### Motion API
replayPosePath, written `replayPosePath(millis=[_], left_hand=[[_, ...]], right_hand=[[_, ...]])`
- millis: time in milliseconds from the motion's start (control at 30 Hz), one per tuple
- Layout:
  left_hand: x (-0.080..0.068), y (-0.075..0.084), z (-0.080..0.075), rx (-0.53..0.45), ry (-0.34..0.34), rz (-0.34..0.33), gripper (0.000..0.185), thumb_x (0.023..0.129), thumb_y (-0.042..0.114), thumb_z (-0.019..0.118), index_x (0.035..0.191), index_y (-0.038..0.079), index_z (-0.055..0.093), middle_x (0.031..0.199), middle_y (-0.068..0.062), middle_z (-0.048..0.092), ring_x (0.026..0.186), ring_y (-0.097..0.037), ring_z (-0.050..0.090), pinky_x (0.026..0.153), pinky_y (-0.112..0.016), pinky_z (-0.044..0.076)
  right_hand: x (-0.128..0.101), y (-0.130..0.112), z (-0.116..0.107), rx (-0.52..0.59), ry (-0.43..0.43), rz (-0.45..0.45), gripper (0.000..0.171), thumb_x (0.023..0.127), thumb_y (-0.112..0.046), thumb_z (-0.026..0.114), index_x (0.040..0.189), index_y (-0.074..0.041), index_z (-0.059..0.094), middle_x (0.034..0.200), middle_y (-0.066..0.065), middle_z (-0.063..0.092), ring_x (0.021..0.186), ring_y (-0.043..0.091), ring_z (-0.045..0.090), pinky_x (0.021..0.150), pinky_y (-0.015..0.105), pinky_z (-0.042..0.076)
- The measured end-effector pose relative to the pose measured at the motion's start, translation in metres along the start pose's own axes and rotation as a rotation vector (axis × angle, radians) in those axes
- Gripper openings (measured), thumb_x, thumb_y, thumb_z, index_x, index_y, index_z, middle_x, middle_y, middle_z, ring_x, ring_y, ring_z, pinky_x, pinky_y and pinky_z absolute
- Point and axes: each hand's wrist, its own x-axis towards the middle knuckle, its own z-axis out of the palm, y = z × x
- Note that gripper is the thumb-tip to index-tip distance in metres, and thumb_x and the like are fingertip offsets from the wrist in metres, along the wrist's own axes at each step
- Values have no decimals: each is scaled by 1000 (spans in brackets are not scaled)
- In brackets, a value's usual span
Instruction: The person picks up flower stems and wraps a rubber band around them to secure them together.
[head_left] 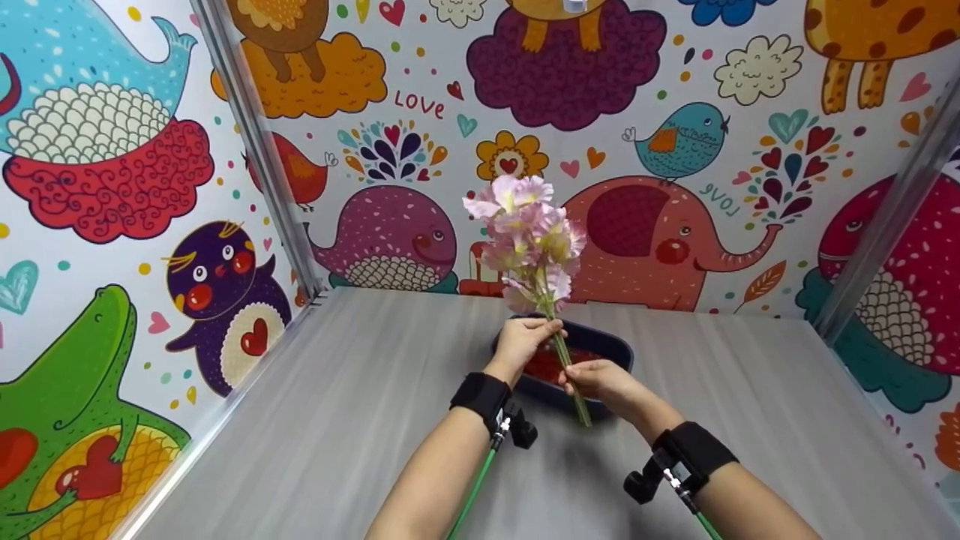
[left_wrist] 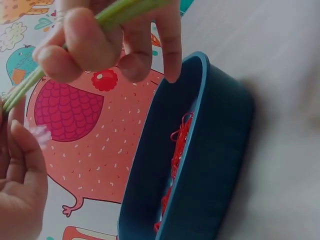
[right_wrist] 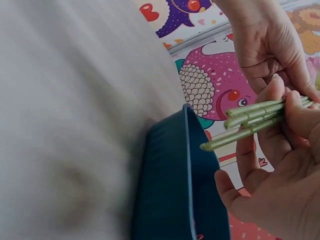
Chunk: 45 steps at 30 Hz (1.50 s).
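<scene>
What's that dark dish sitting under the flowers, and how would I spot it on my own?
Start at the grey wood-grain table walled in by cartoon animal wallpaper, and look to its middle near the back wall. There, beneath the pink artificial flower bunch that the left hand and right hand hold by its green stems, sits a dark blue oval plastic tray. It holds tangled red strands.

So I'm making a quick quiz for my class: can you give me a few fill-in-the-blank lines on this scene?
1. Both hands, left hand and right hand, hold a bunch of flowers with ____ petals.
2. The stems are ____ in colour.
3. The tray below the hands is dark ____.
4. Inside it lie ____ strands.

Missing words: pink; green; blue; red.
</scene>
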Motion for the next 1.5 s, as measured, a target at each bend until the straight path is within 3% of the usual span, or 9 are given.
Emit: replayPosePath(millis=[200,367,600,767,967,1100,1300,1500], left_hand=[[0,2,-2,-3,51,14,25,89,16,70,92,-9,74,71,-2,72,57,-1,55,58,-16,44],[2,1,-13,23,91,35,25,89,16,70,93,-9,74,74,-7,74,58,-3,54,60,-18,45],[0,-4,-29,75,116,39,26,90,18,70,93,-7,75,73,-5,73,60,-7,54,61,-21,46],[-2,-8,-32,93,145,-5,29,90,21,70,92,-7,75,65,2,68,58,-7,51,57,-18,42],[-2,-8,-28,73,154,-3,26,89,21,72,86,-5,75,60,4,60,57,-10,48,53,-17,38],[-1,-8,-23,82,143,11,27,89,21,71,84,-5,76,59,3,57,55,-9,47,52,-18,36],[-1,-11,-16,89,113,-3,27,89,22,71,88,-4,76,61,5,62,56,-8,49,54,-19,38],[0,-6,-27,83,149,7,26,89,19,71,89,-6,75,65,2,67,56,-8,51,53,-17,39]], right_hand=[[2,-7,0,-187,61,0,36,102,-19,49,110,12,65,83,1,73,85,10,67,84,30,52],[5,-12,-11,-395,223,0,37,100,-20,54,117,12,63,101,21,72,96,26,68,83,38,53],[14,-1,-32,-763,379,41,19,88,-6,66,100,8,70,97,22,70,88,31,66,79,44,53],[26,21,-32,-1095,426,95,5,83,-10,73,83,-6,75,86,9,73,83,29,66,93,56,44],[35,45,-29,-1368,429,49,16,82,-3,66,65,-6,66,75,13,69,83,37,61,87,56,42],[36,51,-31,-1446,441,84,18,84,1,61,68,-4,65,79,17,69,87,38,58,81,49,41],[36,54,-37,-1450,417,163,22,87,4,58,69,-5,66,82,17,68,86,36,54,78,47,36],[48,47,-30,-1419,348,129,21,86,5,59,69,-6,64,81,17,67,83,36,55,76,45,34]])
